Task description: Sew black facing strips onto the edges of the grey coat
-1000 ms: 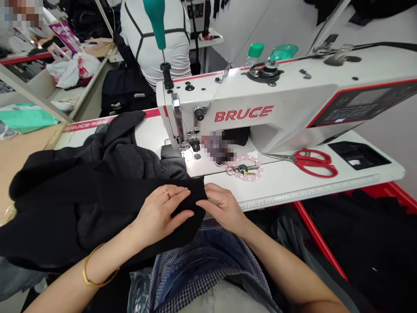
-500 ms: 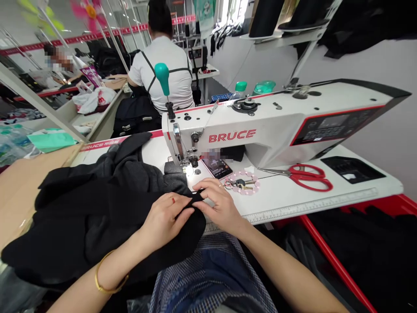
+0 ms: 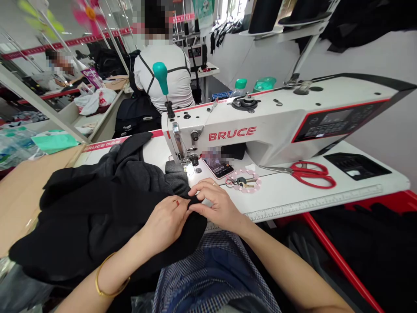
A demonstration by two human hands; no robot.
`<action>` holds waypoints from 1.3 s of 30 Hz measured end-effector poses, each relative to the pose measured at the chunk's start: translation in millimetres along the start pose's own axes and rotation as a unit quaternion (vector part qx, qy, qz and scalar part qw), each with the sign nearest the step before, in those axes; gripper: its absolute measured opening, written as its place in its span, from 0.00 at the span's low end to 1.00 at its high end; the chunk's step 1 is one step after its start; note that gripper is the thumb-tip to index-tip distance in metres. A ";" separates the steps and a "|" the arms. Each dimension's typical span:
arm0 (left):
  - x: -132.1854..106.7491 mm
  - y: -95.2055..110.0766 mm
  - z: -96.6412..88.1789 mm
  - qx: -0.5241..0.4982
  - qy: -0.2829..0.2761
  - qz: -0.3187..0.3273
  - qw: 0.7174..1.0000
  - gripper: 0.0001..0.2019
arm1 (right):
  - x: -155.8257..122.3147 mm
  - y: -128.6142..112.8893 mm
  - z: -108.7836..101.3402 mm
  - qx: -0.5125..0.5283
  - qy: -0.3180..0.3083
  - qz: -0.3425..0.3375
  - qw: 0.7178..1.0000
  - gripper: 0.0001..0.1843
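A black garment (image 3: pixel 87 217) lies heaped on the sewing table and over my lap, with a grey part (image 3: pixel 174 174) reaching the needle of the white BRUCE sewing machine (image 3: pixel 260 126). My left hand (image 3: pixel 166 219), with a red ring and a gold bangle, pinches the garment's right edge. My right hand (image 3: pixel 215 204) meets it from the right, fingers closed on the same edge, just in front of the presser foot (image 3: pixel 184 163).
A phone (image 3: pixel 217 167), a pink key ring with keys (image 3: pixel 243 180) and red scissors (image 3: pixel 306 171) lie on the white table (image 3: pixel 293 195) under the machine arm. A ruler strip runs along the front edge. Another person sits with their back turned behind the machine. Dark cloth hangs at right.
The camera has tilted up, showing more of the room. Both hands have slid the garment's edge forward, closer to the presser foot, and now pinch it together.
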State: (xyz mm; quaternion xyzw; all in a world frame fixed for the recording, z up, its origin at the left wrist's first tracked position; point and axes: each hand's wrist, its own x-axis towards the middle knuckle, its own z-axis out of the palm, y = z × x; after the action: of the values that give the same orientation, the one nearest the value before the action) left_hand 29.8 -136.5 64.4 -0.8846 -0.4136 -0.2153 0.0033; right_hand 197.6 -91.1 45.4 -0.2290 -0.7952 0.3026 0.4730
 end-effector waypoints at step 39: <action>-110.0 -43.2 -7.4 0.207 0.001 0.057 0.977 0.16 | -83.4 22.8 42.4 -0.214 0.010 -0.104 0.971 0.09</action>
State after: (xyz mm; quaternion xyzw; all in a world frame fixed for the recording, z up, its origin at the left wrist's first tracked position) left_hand -66.9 -189.8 21.5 -0.8869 -0.3979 -0.1251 0.1988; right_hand 199.0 -140.3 -37.4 -0.2439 -0.8560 0.0723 0.4501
